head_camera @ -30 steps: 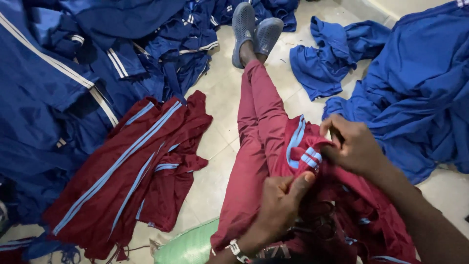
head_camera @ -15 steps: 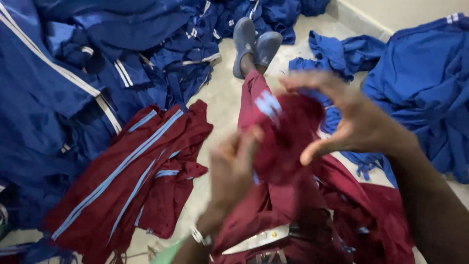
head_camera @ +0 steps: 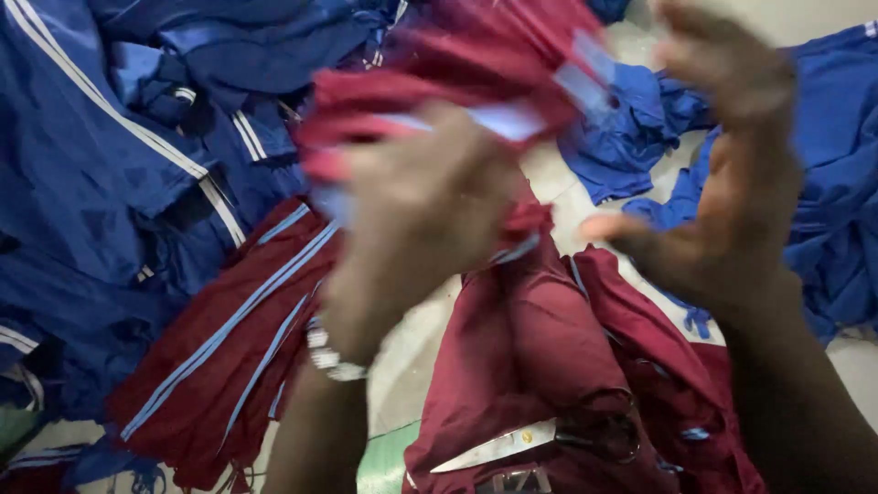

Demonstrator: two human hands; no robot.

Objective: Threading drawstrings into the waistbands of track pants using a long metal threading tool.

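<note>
Pale floor (head_camera: 631, 197) shows only in patches between heaps of cloth, seen from above a seated person's lap. Left hand (head_camera: 416, 224) is raised close to the camera, blurred, its fingers curled into the maroon garment (head_camera: 457, 69) it lifts; the grip looks closed on the fabric, though the blur hides the fingertips. A beaded bracelet (head_camera: 334, 352) sits on that wrist. Right hand (head_camera: 722, 183) is up beside it, fingers spread and apart from the cloth, holding nothing that I can see. The garment's pale blue trim (head_camera: 512, 119) runs across the top, and its lower part drapes down onto the lap. Judging by this, a good lift wants both hands on the fabric edges so the piece opens flat rather than bunching. Scissors (head_camera: 540, 439) lie on the maroon cloth at the lap. Further left lies another maroon piece with blue stripes (head_camera: 210, 357); blue garments (head_camera: 101, 174) are piled around.
</note>
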